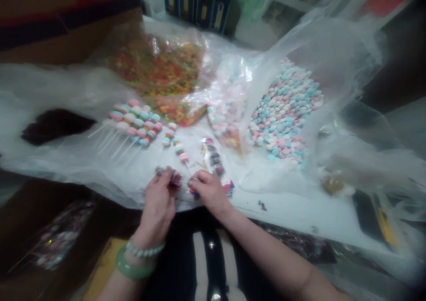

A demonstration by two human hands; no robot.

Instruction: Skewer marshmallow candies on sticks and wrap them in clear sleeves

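My left hand [159, 199] is closed in a pinch on a small printed plastic wrapper [175, 179], dark and red. Close beside it, my right hand [211, 192] is also pinched, with a bit of blue and red print under its fingertips; blur hides exactly what it grips. Just beyond my hands lies a candy skewer [181, 152] of pastel marshmallows and orange pieces, its white stick pointing toward my right fingers. Next to my right hand rests a stack of printed wrappers [214, 159]. Several finished-looking candy skewers [135, 123] lie in a row to the left.
Behind are a clear bag of orange and green gummies [166, 70] and an open bag of pastel marshmallows [286, 110]. Plastic sheeting [66, 159] covers the table. A box [23, 230] at lower left holds wrapped skewers [61, 234]. A dark phone-like object [369, 216] lies right.
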